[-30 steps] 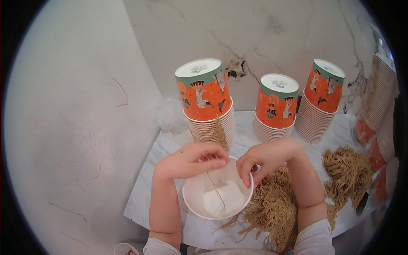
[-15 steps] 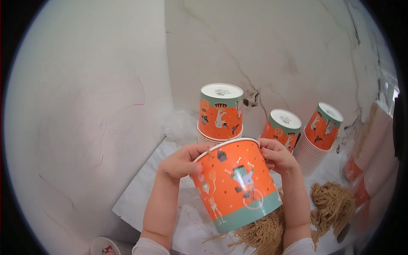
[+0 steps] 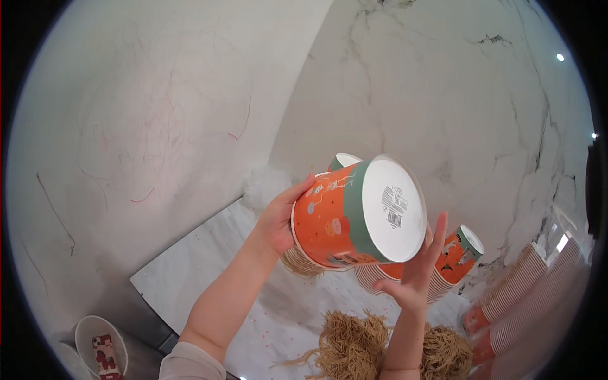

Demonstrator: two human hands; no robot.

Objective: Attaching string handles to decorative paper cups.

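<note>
A large orange paper tub (image 3: 323, 218) with a green band and Halloween pictures is tipped on its side in the air. Its white base (image 3: 392, 209), with small print and a barcode, faces right. My left hand (image 3: 282, 221) grips the tub at its rim end, thumb along the upper side. Close to the lower edge of the base, my right hand (image 3: 415, 278) is open with fingers spread; whether a fingertip touches the tub I cannot tell. Behind the tub, a stack of upturned tubs (image 3: 345, 159) is mostly hidden.
Tan shredded filler (image 3: 351, 345) lies in clumps on the marble-patterned table (image 3: 196, 266). More tub stacks (image 3: 465, 253) stand at right, beside plastic-wrapped ones (image 3: 525, 297). Clear plastic (image 3: 263, 183) is by the wall. A white bin (image 3: 82, 326) at lower left holds a red-and-white patterned object.
The tub has turned so its base faces up and right. My right hand has let go of the rim and spread its fingers near the base. The view has also shifted.
</note>
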